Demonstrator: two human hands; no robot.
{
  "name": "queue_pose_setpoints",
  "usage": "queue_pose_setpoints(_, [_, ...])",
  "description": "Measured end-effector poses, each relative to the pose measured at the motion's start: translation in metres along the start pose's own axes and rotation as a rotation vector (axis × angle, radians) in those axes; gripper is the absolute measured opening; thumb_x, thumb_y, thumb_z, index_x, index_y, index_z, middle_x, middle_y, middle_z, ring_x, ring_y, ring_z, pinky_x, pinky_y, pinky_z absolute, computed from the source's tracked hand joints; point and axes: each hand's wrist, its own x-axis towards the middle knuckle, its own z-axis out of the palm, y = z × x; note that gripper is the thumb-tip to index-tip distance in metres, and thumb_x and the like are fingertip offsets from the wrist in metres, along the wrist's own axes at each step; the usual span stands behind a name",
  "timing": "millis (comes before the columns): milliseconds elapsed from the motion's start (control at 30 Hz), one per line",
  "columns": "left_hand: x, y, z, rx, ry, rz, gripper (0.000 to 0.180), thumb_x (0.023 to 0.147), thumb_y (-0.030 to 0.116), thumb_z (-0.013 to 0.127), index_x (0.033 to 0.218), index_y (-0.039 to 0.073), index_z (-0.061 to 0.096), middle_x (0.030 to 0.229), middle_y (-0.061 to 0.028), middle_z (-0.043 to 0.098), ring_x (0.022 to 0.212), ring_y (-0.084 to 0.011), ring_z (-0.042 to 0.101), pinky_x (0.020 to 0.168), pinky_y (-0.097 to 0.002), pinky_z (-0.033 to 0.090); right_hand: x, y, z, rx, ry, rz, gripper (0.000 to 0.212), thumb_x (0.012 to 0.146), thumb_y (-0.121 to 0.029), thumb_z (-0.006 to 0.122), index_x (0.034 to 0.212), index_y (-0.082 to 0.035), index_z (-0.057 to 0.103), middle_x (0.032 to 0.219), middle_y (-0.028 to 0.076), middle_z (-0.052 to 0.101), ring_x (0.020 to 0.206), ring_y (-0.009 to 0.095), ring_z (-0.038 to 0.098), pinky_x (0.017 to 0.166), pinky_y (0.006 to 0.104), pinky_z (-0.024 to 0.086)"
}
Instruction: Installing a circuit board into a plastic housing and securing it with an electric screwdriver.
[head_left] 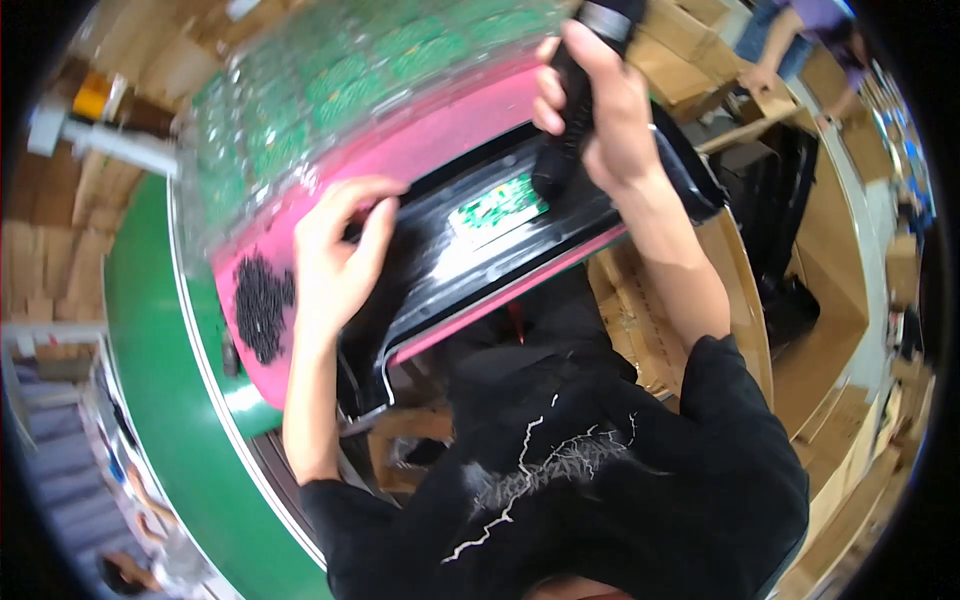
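My right hand (600, 100) grips a black electric screwdriver (575, 110), held upright with its tip down on a small green circuit board (497, 208). The board sits in a long black plastic housing (460, 270) that lies across a pink mat (400, 150). My left hand (335, 255) rests on the left end of the housing, fingers curled over its edge. A pile of small black screws (262, 305) lies on the mat just left of my left hand.
A clear tray of several green circuit boards (340, 80) stands behind the mat. A green conveyor belt (160, 380) curves along the left. Cardboard boxes (820, 300) and black parts fill the right side. Another person (810, 30) works at the far upper right.
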Motion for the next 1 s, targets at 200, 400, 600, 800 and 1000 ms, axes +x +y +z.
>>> queue_pose_setpoints(200, [-0.021, -0.01, -0.032, 0.457, -0.306, -0.26, 0.033, 0.087, 0.017, 0.065, 0.118, 0.004, 0.059, 0.113, -0.0158, 0.062, 0.107, -0.0331, 0.058, 0.094, -0.0399, 0.044, 0.032, 0.009, -0.045, 0.176, 0.236, -0.096, 0.029, 0.079, -0.015, 0.069, 0.094, 0.004, 0.053, 0.084, 0.01, 0.052, 0.076, 0.022, 0.058, 0.069, 0.0491, 0.053])
queue_pose_setpoints(400, [-0.037, -0.004, -0.019, 0.596, -0.312, -0.103, 0.017, 0.078, 0.003, 0.067, 0.083, -0.003, 0.052, 0.074, -0.0192, 0.054, 0.066, -0.0365, 0.055, 0.062, -0.041, 0.042, -0.003, -0.048, -0.038, 0.32, 0.219, 0.059, 0.043, 0.083, -0.005, 0.062, 0.119, -0.002, 0.039, 0.109, 0.012, 0.042, 0.093, 0.022, 0.048, 0.072, 0.0481, 0.058])
queue_pose_setpoints(600, [-0.092, 0.039, -0.051, 0.49, 0.105, 0.184, 0.014, 0.075, -0.011, 0.065, 0.085, -0.004, 0.058, 0.085, -0.0155, 0.055, 0.075, -0.0302, 0.056, 0.065, -0.0356, 0.046, -0.033, -0.104, -0.116, -0.27, 0.479, -0.442, 0.038, 0.084, -0.011, 0.065, 0.117, -0.005, 0.047, 0.102, 0.006, 0.052, 0.091, 0.015, 0.057, 0.07, 0.0317, 0.054])
queue_pose_setpoints(800, [-0.174, 0.067, -0.085, 0.762, 0.863, 0.03, 0.029, 0.093, 0.014, 0.051, 0.115, -0.003, 0.057, 0.095, -0.0152, 0.064, 0.087, -0.0255, 0.063, 0.078, -0.0322, 0.052, -0.07, -0.089, -0.326, -1.138, 0.641, -0.493, 0.02, 0.084, -0.008, 0.058, 0.102, -0.003, 0.048, 0.087, 0.004, 0.048, 0.082, 0.012, 0.049, 0.076, 0.0289, 0.046])
queue_pose_setpoints(1000, [-0.253, 0.047, -0.129, -0.227, 1.104, -0.411, 0.055, 0.071, 0.01, 0.058, 0.124, -0.004, 0.054, 0.119, -0.0152, 0.057, 0.107, -0.0233, 0.057, 0.095, -0.0381, 0.046, -0.134, -0.065, -0.372, -1.373, -0.083, 0.516, 0.011, 0.083, -0.005, 0.053, 0.087, -0.004, 0.043, 0.076, 0.003, 0.046, 0.073, 0.015, 0.048, 0.066, 0.0307, 0.044])
